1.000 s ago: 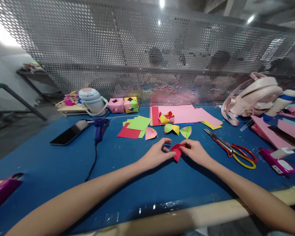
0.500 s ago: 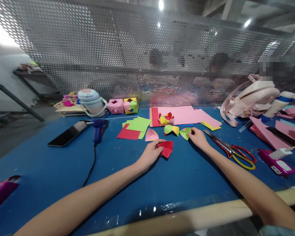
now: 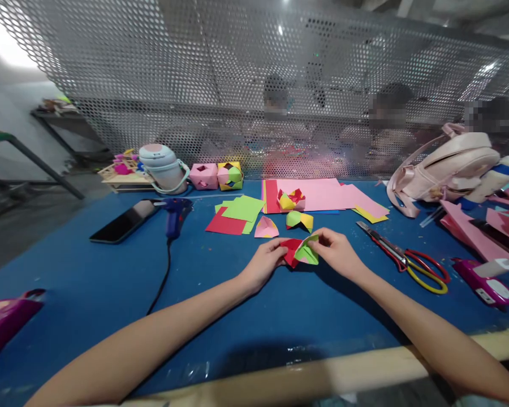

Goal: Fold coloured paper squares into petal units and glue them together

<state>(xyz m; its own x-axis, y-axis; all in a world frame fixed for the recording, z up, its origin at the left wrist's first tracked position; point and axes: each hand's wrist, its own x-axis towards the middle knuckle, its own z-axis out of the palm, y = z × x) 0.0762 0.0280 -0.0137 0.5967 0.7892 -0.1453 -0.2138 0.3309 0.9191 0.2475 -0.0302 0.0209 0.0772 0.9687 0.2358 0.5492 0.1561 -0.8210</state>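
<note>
My left hand point(image 3: 265, 262) is closed on a folded red paper piece point(image 3: 290, 251), thumb toward me. Pinched in my right hand point(image 3: 337, 252) is a folded green paper piece point(image 3: 307, 252), with a bit of pink at its lower edge. The two pieces meet and overlap in front of me, above the blue table. Just beyond them lie a folded pink piece point(image 3: 266, 227) and a joined green and yellow piece point(image 3: 299, 221). Behind those, a red, yellow and pink folded-paper assembly point(image 3: 291, 200) rests on paper sheets.
On the left are a blue glue gun point(image 3: 176, 217), a phone point(image 3: 125, 221) and loose green sheets point(image 3: 242, 208). To the right lie scissors point(image 3: 426, 270), a utility knife point(image 3: 379, 238) and a pink backpack point(image 3: 453, 161). Paper balls point(image 3: 204, 176) stand by the metal mesh point(image 3: 220, 85).
My right hand has picked up the green piece and brought it left, toward me, against the red piece. My left hand still holds the red piece. The view has shifted slightly.
</note>
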